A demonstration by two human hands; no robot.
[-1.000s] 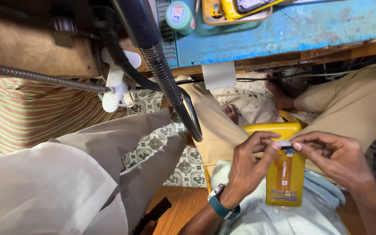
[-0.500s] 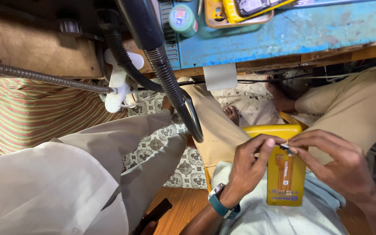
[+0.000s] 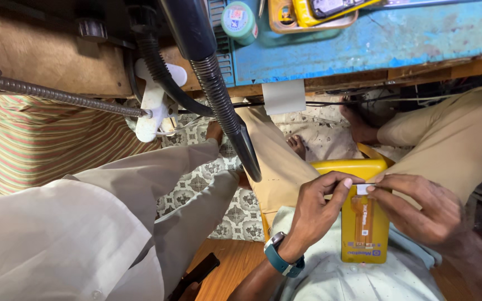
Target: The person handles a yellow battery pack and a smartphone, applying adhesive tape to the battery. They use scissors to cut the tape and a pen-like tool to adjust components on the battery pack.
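Blue-painted workbench (image 3: pixel 364 44) lies well above the yellow packet (image 3: pixel 365 226), which rests on the lap. Left hand (image 3: pixel 316 209) and right hand (image 3: pixel 419 209) both pinch the packet's small white tab (image 3: pixel 362 188); packet looks still sealed.

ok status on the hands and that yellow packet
Left hand and right hand pinching top of yellow packet, both gripping. Packet upright over lap. Black flexible hose hangs nearby, apart from hands.
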